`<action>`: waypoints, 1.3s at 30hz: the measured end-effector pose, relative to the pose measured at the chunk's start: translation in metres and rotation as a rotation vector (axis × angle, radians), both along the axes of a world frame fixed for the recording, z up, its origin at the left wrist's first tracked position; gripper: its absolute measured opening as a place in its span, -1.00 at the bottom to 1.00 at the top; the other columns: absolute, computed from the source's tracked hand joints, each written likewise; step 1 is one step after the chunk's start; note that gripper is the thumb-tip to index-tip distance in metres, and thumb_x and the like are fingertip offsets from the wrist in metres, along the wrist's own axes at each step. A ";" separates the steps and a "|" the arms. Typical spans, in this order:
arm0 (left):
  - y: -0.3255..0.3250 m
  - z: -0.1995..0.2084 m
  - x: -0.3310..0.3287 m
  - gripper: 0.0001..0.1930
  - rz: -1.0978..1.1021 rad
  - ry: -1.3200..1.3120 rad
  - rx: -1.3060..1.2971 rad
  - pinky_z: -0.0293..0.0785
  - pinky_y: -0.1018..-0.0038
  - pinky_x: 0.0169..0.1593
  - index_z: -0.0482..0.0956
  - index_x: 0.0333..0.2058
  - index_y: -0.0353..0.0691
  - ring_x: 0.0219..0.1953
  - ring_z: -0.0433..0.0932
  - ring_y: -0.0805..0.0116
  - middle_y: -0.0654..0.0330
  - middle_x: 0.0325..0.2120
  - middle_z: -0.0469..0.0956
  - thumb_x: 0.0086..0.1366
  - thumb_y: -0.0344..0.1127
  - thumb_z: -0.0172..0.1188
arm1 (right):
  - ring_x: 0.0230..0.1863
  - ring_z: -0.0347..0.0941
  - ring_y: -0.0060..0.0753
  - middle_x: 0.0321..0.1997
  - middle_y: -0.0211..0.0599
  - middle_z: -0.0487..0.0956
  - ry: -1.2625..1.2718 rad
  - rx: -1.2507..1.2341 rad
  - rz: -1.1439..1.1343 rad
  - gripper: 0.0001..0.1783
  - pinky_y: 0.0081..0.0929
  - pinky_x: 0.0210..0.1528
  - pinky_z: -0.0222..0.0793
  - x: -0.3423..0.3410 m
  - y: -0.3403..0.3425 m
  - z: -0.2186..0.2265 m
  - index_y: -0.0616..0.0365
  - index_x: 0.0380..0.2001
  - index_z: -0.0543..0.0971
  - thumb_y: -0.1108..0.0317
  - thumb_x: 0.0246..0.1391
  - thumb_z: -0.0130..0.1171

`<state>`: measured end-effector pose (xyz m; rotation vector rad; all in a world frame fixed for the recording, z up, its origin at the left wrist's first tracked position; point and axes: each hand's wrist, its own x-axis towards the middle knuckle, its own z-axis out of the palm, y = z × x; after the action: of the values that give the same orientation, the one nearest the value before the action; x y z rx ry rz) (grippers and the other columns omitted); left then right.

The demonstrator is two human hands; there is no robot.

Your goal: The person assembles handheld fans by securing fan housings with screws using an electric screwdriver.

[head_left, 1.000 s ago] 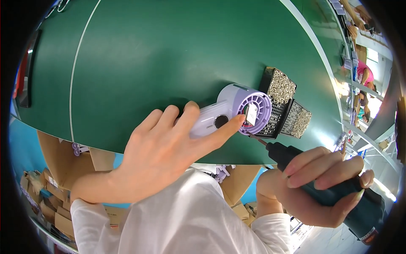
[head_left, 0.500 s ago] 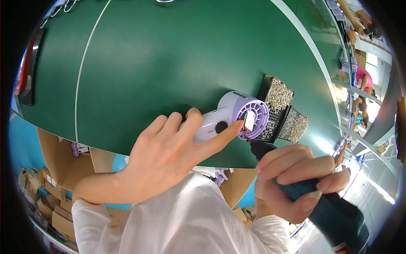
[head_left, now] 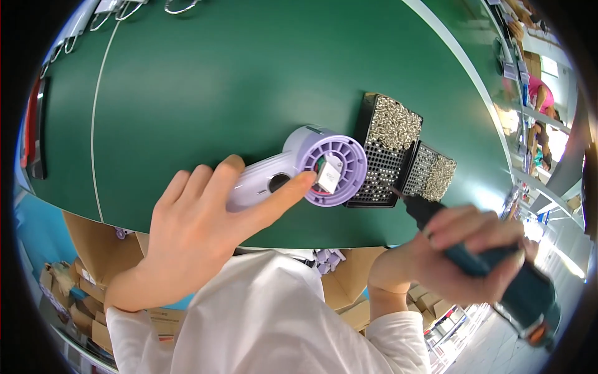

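A lavender, hair-dryer-shaped device [head_left: 301, 148] lies on the green tabletop, the open end of its round head facing up. Inside the slotted ring sits a white block [head_left: 329, 178], with a bit of red and green beside it. My left hand [head_left: 199, 209] wraps the handle, thumb pressed at the ring's edge by the white block. In my right hand [head_left: 458, 262] is a dark teal electric screwdriver [head_left: 529, 290], held slanting. Its thin bit reaches the lower right edge of the larger black screw tray [head_left: 366, 118]; whether a screw is on it cannot be made out.
A smaller black screw tray [head_left: 418, 165] adjoins the larger one; both hold small silver screws. Metal hooks [head_left: 128, 9] and a red-and-black object [head_left: 38, 128] line the far left. Cardboard boxes [head_left: 103, 243] stand below the near edge. Other people work at far right.
The screwdriver bit has moved away from the device's round head, over to the screw tray on the right. My left hand keeps its hold on the device. The whole view has shifted somewhat.
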<state>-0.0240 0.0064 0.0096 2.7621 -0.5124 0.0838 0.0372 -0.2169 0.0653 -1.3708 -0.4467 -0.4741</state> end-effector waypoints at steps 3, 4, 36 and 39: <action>-0.001 0.001 0.003 -0.43 -0.032 0.018 -0.011 0.29 0.44 -0.39 0.55 0.02 0.14 -0.44 0.39 0.26 0.05 -0.29 0.42 -0.05 -0.45 0.20 | -0.80 0.30 -0.21 -0.58 -0.19 0.31 0.108 -0.062 -0.075 -0.76 -0.21 -0.74 0.40 0.004 -0.006 -0.007 0.06 -0.08 0.22 0.25 0.23 -0.15; -0.002 -0.002 0.004 -0.43 -0.041 0.020 -0.012 0.29 0.44 -0.39 0.55 0.02 0.14 -0.44 0.39 0.26 0.05 -0.29 0.42 -0.05 -0.45 0.20 | -0.80 0.30 -0.21 -0.58 -0.18 0.32 0.121 -0.058 -0.066 -0.77 -0.21 -0.74 0.40 0.003 -0.008 -0.009 0.05 -0.10 0.21 0.26 0.22 -0.14; -0.003 -0.005 -0.009 -0.37 -0.086 -0.026 -0.084 0.29 0.53 -0.44 0.51 0.05 0.28 -0.51 0.29 0.35 0.14 -0.31 0.37 -0.10 -0.38 0.13 | -0.83 0.12 -0.41 -0.55 -0.28 0.25 -0.128 0.005 0.154 -0.64 -0.44 -0.81 0.09 -0.002 0.060 0.017 0.32 -0.22 0.29 0.17 0.14 -0.09; -0.003 -0.006 -0.009 -0.37 -0.084 -0.025 -0.109 0.27 0.54 -0.44 0.51 0.05 0.28 -0.50 0.29 0.36 0.15 -0.33 0.38 -0.10 -0.37 0.14 | -0.83 0.13 -0.40 -0.55 -0.27 0.24 -0.094 -0.008 0.174 -0.62 -0.43 -0.82 0.08 -0.001 0.063 0.015 0.32 -0.21 0.29 0.16 0.14 -0.09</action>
<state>-0.0327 0.0033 0.0031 2.6335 -0.6114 0.1227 0.0361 -0.1543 0.0805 -1.3078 -0.6397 -0.3942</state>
